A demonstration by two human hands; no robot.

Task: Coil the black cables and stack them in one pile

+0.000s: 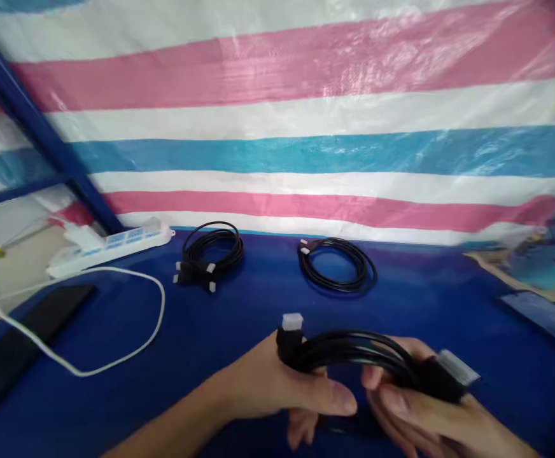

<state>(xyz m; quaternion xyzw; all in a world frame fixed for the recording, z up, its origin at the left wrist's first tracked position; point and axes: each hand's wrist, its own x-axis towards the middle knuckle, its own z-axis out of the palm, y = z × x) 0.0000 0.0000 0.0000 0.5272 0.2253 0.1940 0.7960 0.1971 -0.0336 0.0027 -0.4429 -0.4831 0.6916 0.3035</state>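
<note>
Between my two hands is a coiled black cable (361,346) with a connector at each side, each tipped with a pale cap. My left hand (287,388) is closed round the coil's left part, the thumb lying along its inside, and one capped connector (291,337) sticks up above the knuckles. On the opposite side my right hand (430,401) grips the coil, with the larger capped connector (449,375) lying across its fingers. The lower part of the loop is mostly hidden by the fingers.
Farther back on the blue table (258,318) lie two more black cable coils, one left (215,251) and one right (337,264). A white power strip (115,245), a white cord (160,318) and a dark flat object (34,340) are at left. A phone-like slab (545,315) is at right.
</note>
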